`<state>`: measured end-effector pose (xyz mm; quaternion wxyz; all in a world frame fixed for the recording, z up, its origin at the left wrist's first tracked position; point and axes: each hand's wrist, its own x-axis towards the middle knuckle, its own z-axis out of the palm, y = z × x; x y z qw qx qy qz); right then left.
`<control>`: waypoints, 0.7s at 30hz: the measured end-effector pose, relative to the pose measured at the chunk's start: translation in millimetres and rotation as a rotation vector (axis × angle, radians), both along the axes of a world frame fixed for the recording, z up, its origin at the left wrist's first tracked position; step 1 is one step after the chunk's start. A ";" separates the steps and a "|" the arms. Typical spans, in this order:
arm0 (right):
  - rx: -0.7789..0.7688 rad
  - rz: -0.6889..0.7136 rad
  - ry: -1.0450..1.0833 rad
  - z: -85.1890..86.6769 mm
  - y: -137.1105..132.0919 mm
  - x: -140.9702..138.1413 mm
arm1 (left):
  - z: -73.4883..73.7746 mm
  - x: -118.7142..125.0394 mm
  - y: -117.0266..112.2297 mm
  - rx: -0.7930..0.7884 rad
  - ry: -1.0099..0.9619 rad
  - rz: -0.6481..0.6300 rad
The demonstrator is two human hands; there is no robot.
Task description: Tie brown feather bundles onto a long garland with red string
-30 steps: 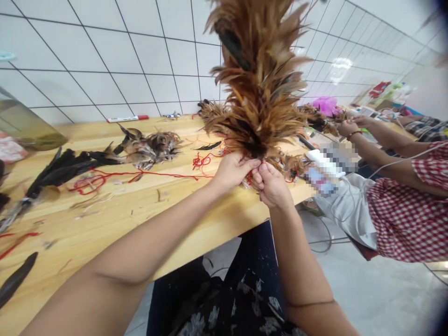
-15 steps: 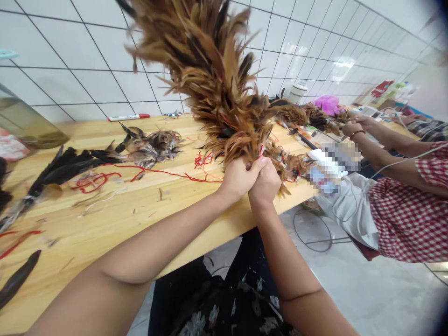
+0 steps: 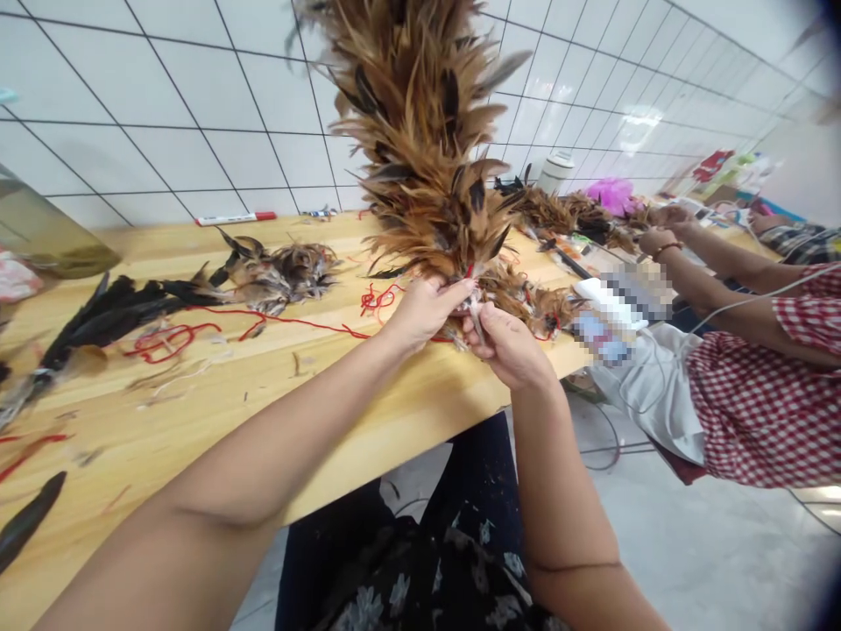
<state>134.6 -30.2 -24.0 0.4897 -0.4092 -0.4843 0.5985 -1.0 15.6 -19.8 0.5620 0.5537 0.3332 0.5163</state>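
A long, thick feather duster [image 3: 427,158] of brown and black feathers stands up from the wooden table [image 3: 368,421]. My left hand [image 3: 427,311] is closed around its lower end, with the thumb pressed near a bit of red string. Just to the right, my right hand [image 3: 509,342] pinches the pale quill ends or stick end under the feathers; exactly which is too small to tell. Red string [image 3: 289,321] runs leftward across the table from beside my left hand. Brown feather bundles [image 3: 539,307] lie right behind my right hand.
At left lie black feathers [image 3: 111,315], a brown-grey feather bunch [image 3: 282,276] and a capped marker [image 3: 236,218]. A large container of liquid [image 3: 53,232] stands far left. On the right, a co-worker in a checked shirt [image 3: 768,394] handles feathers near a white flask [image 3: 555,171].
The duster has swung from leaning left to more upright. My right hand has come away from the left and turned, now pinching the pale end below the feathers.
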 end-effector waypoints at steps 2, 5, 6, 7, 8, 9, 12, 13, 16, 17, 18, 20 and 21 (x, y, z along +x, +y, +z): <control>-0.055 0.078 0.082 4.3 -1.3 6.3 | -1.4 -2.2 -1.0 0.009 0.008 -0.097; -0.110 0.188 0.156 6.4 -1.7 12.6 | -2.5 -5.1 -4.3 0.016 0.011 -0.266; -0.123 0.228 0.182 5.6 -1.6 14.2 | -2.3 -6.3 -5.5 0.021 0.021 -0.331; -0.135 0.266 0.205 4.2 -1.4 15.6 | -2.0 -7.6 -6.7 0.030 0.040 -0.391; -0.146 0.299 0.224 2.4 -1.3 16.7 | -1.7 -9.1 -7.6 0.041 0.063 -0.439; -0.156 0.327 0.237 0.4 -1.3 17.3 | -1.6 -10.7 -8.3 0.051 0.085 -0.466; -0.165 0.368 0.267 -4.1 -2.1 15.9 | -3.2 -14.8 -7.4 0.073 0.125 -0.420; -0.158 0.364 0.279 -4.7 -2.5 14.2 | -4.3 -15.5 -6.1 0.084 0.135 -0.387; -0.123 0.267 0.297 -3.9 -2.6 6.8 | -7.8 -13.9 -0.8 0.148 0.194 -0.329; -0.111 0.219 0.285 -3.6 -1.9 3.9 | -8.5 -12.0 0.6 0.169 0.227 -0.297; -0.097 0.166 0.265 -3.6 -0.8 1.1 | -8.6 -9.5 1.5 0.187 0.266 -0.239; -0.062 0.042 0.198 -5.0 2.2 -4.3 | -7.0 -3.5 0.6 0.216 0.361 -0.061; -0.031 -0.037 0.154 -6.3 3.9 -6.8 | -5.1 -0.5 -1.3 0.233 0.407 0.039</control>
